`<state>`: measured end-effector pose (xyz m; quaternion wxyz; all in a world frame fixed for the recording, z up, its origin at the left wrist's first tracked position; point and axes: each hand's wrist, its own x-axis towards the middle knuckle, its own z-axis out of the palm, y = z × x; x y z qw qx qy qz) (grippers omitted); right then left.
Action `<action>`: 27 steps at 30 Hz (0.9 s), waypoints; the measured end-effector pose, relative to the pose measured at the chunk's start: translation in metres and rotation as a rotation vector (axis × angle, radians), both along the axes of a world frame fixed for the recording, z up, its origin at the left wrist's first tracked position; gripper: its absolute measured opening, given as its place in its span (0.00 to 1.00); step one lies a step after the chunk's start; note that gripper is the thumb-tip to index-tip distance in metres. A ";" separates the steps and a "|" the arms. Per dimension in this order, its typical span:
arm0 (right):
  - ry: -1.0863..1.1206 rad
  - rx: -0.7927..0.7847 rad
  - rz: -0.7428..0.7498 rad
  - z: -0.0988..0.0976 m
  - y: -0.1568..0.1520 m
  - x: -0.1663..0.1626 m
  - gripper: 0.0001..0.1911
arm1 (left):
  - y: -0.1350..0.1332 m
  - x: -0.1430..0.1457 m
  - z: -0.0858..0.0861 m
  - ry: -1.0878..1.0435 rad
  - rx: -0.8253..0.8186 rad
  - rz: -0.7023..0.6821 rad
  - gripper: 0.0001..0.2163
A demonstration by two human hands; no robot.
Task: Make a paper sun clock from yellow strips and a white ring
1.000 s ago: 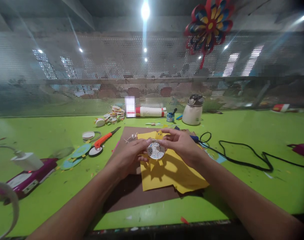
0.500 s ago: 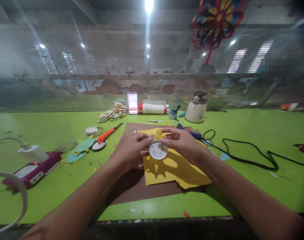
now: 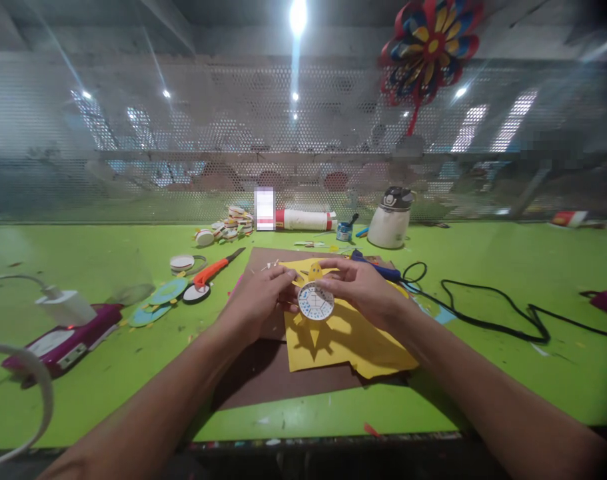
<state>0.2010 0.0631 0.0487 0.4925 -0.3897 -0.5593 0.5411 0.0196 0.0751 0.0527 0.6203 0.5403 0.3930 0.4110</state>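
Note:
Both hands hold a small round white paper disc (image 3: 316, 302) with blue marks and yellow paper bits sticking out from its edge. My left hand (image 3: 257, 300) pinches its left side. My right hand (image 3: 364, 288) pinches its upper right side. The disc hovers just above a yellow paper sheet (image 3: 353, 340) lying on a brown board (image 3: 263, 373) on the green table (image 3: 108, 373).
An orange utility knife (image 3: 214, 268), paper circles (image 3: 166, 292) and rolled paper rings (image 3: 223, 230) lie to the left. A purple device (image 3: 63, 343) with a white plug sits far left. A white jug (image 3: 389, 225), glue tube (image 3: 303, 219) and black cable (image 3: 503, 313) are behind and right. Mesh screen behind.
The hands and disc stay almost in place; the disc has turned slightly between the fingers. The view has shifted a little.

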 end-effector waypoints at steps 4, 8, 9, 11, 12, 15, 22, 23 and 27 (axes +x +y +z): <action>-0.016 0.013 -0.014 -0.001 0.001 0.002 0.23 | 0.001 -0.001 0.001 -0.109 -0.102 -0.031 0.14; -0.020 0.014 -0.016 0.000 0.001 0.001 0.24 | -0.001 0.001 0.002 -0.079 -0.121 -0.079 0.17; -0.028 0.017 -0.015 0.000 0.001 0.001 0.24 | -0.001 0.001 0.001 -0.058 -0.102 -0.087 0.16; -0.042 0.026 -0.012 0.000 0.001 0.000 0.23 | -0.002 0.003 -0.001 -0.035 -0.080 -0.107 0.16; -0.045 0.029 -0.009 0.000 0.001 -0.001 0.23 | -0.002 0.004 -0.002 -0.039 -0.079 -0.119 0.16; -0.028 0.043 0.002 0.000 0.000 -0.001 0.22 | -0.001 0.004 -0.005 -0.107 -0.090 -0.145 0.14; 0.014 0.124 0.013 0.003 -0.001 0.000 0.20 | -0.003 0.004 -0.004 -0.260 -0.107 -0.121 0.09; 0.012 0.131 0.008 0.004 -0.001 0.000 0.19 | -0.004 0.005 -0.004 -0.273 -0.097 -0.124 0.08; -0.003 0.147 -0.006 0.005 -0.002 -0.001 0.20 | -0.006 0.007 -0.005 -0.331 -0.078 -0.139 0.06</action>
